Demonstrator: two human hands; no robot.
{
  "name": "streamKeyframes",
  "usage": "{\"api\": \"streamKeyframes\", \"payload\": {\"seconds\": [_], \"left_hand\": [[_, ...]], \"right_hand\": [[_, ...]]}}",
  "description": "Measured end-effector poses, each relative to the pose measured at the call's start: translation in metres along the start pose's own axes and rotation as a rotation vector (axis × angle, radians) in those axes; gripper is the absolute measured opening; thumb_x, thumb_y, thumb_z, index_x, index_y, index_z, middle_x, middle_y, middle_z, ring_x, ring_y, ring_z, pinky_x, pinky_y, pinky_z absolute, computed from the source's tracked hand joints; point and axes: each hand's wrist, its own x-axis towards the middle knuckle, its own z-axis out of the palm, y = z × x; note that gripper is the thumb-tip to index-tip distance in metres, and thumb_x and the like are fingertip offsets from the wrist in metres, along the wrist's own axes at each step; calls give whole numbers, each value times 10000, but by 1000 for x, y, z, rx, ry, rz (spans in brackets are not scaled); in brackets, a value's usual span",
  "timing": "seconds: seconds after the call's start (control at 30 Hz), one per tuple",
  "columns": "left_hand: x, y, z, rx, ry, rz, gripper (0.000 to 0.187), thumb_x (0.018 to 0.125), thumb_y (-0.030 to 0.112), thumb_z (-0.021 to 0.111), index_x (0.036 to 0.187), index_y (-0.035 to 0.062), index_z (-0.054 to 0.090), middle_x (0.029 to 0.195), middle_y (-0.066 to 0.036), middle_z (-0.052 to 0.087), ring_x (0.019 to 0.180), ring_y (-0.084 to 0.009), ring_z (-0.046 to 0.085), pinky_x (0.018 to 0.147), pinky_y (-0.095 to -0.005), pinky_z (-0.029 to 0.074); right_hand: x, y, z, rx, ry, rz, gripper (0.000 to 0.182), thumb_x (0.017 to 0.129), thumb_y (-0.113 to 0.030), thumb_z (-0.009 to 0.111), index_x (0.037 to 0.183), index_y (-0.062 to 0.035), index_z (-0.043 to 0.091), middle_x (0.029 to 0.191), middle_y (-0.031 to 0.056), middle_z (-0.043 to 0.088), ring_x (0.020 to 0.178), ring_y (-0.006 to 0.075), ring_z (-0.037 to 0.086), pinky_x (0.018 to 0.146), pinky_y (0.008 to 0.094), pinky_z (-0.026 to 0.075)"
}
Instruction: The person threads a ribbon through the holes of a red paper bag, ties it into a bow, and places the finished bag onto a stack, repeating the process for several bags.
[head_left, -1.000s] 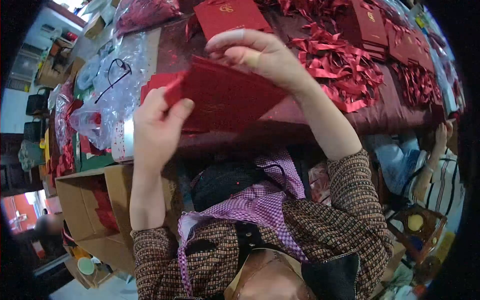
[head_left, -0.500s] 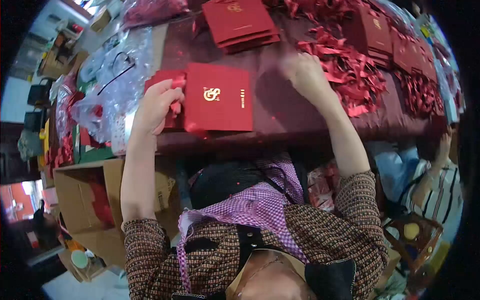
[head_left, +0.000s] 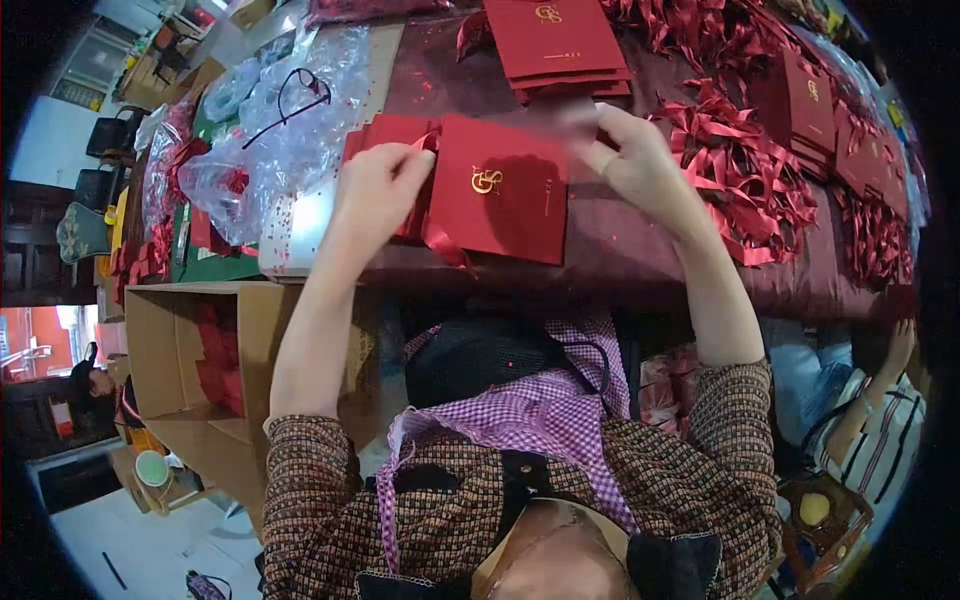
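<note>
A flat red paper gift bag with a gold monogram lies at the table's near side. My left hand is at its left edge, thumb and forefinger pinched on a red ribbon. A loose ribbon end hangs by the bag's lower left corner. More red bags lie partly hidden under and behind that hand. My right hand is raised over the bag's upper right corner, casting a shadow on it. Its fingertips are smeared by motion, and I cannot tell whether they hold anything.
Stacked red bags lie farther back, with more stacks at right. A heap of cut red ribbons is right of my right hand. Clear plastic wrap and glasses lie left. Below stands an open carton. Another person's arm shows at right.
The view has shifted, so the table sits further right. My left hand has turned and pinches the ribbon at the bag's edge. My right hand stays raised, its fingertips still blurred.
</note>
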Motion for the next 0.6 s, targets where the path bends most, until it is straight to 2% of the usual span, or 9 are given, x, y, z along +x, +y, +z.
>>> {"api": "streamKeyframes", "payload": {"seconds": [0.03,0.1,0.2,0.3,0.37,0.47,0.5,0.57,0.6], "left_hand": [[1,-2,7,12,-8,20,267,850,226,620,934,-23,663,778,-195,657,720,-281,664,650,-354,488],[5,3,10,37,-68,-33,262,833,223,642,927,-19,668,768,-185,657,704,-269,658,649,-349,487],[11,-8,23,-37,-85,-68,254,813,208,664,928,-18,668,743,-172,659,685,-235,653,644,-338,486],[14,-12,29,-163,-96,-90,220,806,153,670,921,-34,653,701,-107,656,642,-143,612,605,-291,468],[12,-7,31,-475,-126,-141,171,812,91,653,915,-44,632,709,-32,630,644,-64,549,564,-235,428],[7,3,26,-468,-108,-158,140,822,52,631,922,-46,618,713,19,576,637,-31,484,543,-203,386],[5,6,24,-467,-113,-160,140,822,52,631,922,-46,618,713,19,576,637,-31,484,543,-203,386],[3,9,20,-483,-172,-245,249,799,5,644,1042,-42,612,812,24,586,724,-30,512,665,-175,427],[2,13,20,-479,-176,-248,249,799,5,644,1042,-42,612,812,24,586,724,-30,512,665,-175,427]], "right_hand": [[5,-7,6,23,-34,50,184,825,-67,620,999,-6,628,925,142,664,839,207,636,759,303,488],[12,-12,20,79,-96,3,160,849,-47,601,996,14,618,924,73,658,869,140,602,785,274,473],[25,-14,37,23,-154,-4,166,839,-84,611,980,1,631,889,113,666,845,201,637,757,307,488],[35,-8,55,-64,-168,-35,170,837,-113,616,956,7,632,896,161,655,862,287,634,754,361,487],[34,-3,63,-130,-134,-79,165,841,-129,610,917,17,620,899,190,638,884,355,606,768,404,474],[32,-4,66,-90,-104,-95,148,843,-121,604,897,16,610,890,189,633,887,357,597,770,408,470],[31,-4,68,-48,-71,-131,129,824,-110,588,833,18,595,830,199,630,861,381,595,750,450,460],[28,-7,67,-67,-71,-127,131,825,-108,586,840,22,591,827,203,628,854,385,592,751,452,459],[28,-7,66,-88,-71,-128,133,825,-106,585,848,25,587,825,206,625,847,389,589,752,455,458]]}}
